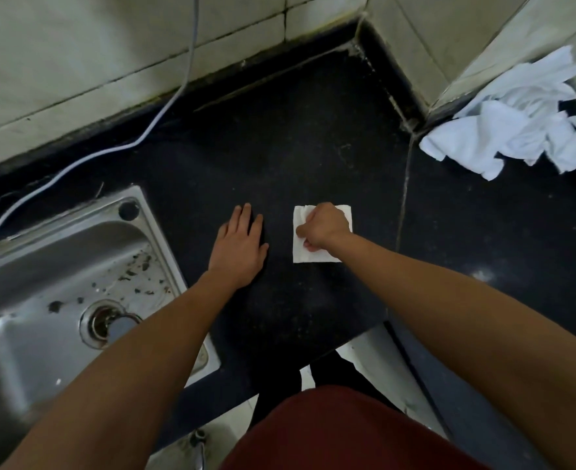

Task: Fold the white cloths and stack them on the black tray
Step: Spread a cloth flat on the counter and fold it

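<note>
Cloth (302, 252): white, folded to a small square, lying flat on the black counter (296, 130) in front of the person. Right hand (324, 225) sits on top of it and covers most of its middle. The fingers are curled under and the thumb is drawn in at the left side, clamped on the cloth, with the knuckles up. The cloth's left strip, near edge and far right corner show around the hand. Left hand (239, 247) lies just beside it to the left, apart from the cloth. Its palm is down on the bare counter with the fingers straight and slightly spread, holding nothing. Both forearms are bare and reach in from the near edge. Left of the left hand a steel sink (42, 266) is set into the counter, with dark specks of debris over its floor and round the drain (108, 322). A pale cable (164, 110) comes down the tiled wall (76, 62) and trails across the counter behind the sink. Well apart from the hands, at the far right against the wall corner, lies a pile (513, 127) of crumpled white cloths, unfolded and overlapping. A seam in the counter runs between that pile and the folded cloth. At the bottom edge a dark red garment (330, 432) on the person shows.
</note>
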`<control>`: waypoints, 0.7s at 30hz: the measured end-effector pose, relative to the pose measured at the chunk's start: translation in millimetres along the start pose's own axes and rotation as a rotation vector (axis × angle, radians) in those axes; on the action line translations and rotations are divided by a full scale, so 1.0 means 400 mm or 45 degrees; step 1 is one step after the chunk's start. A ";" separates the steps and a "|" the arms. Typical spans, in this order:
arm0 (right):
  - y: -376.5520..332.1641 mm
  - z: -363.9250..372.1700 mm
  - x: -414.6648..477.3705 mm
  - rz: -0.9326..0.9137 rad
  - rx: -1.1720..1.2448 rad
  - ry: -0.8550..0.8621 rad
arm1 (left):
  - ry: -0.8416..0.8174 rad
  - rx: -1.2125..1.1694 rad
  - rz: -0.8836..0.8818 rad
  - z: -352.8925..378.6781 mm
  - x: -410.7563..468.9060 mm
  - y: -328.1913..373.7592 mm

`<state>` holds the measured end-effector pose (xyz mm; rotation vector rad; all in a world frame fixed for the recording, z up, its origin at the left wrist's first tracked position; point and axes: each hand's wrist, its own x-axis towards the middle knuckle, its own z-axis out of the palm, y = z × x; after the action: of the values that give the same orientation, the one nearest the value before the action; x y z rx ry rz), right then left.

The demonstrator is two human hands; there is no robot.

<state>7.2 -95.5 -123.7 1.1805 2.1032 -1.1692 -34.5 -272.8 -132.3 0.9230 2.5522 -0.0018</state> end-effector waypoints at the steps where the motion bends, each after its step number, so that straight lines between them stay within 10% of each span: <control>1: -0.008 0.000 -0.008 -0.007 -0.029 0.006 | -0.003 -0.004 0.000 0.000 0.000 0.000; 16: 0.007 -0.019 -0.022 -0.210 -0.075 -0.018 | -0.039 -0.072 0.044 -0.037 0.001 0.003; 21: 0.096 -0.104 -0.057 -0.532 -0.354 0.207 | 0.153 -0.125 0.367 -0.047 -0.006 0.096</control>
<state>52.4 -60.5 -102.6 0.7520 2.6221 -0.9225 -16.6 -241.6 -108.9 1.2764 2.4757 0.2684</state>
